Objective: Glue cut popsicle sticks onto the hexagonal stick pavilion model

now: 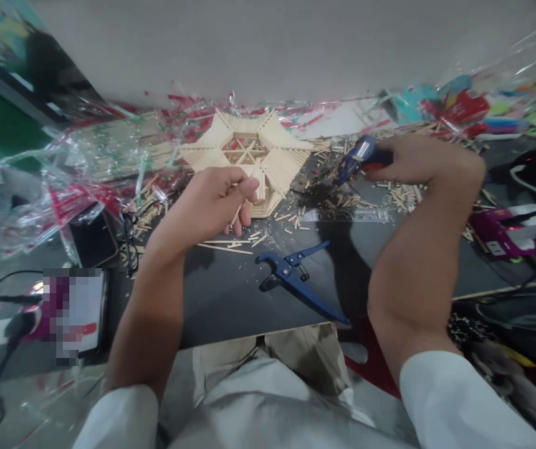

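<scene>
My left hand (216,202) pinches a thin wooden stick (237,215) between its fingers, just in front of a hexagonal model built from wooden craft sticks (244,159). The fingers overlap the model's near edge, and I cannot tell if they touch it. My right hand (417,163) grips a blue hot glue gun (356,158) to the right of the model, with its nozzle pointing down and left. Part of the gun is hidden by my fingers.
Blue-handled cutters (291,277) lie on the dark tabletop (221,312), with a clear ruler (347,215) behind them. Stick offcuts are scattered around the model. Crumpled plastic wrap (85,174) lies at the back left. Cables and a purple power strip (495,231) sit at right.
</scene>
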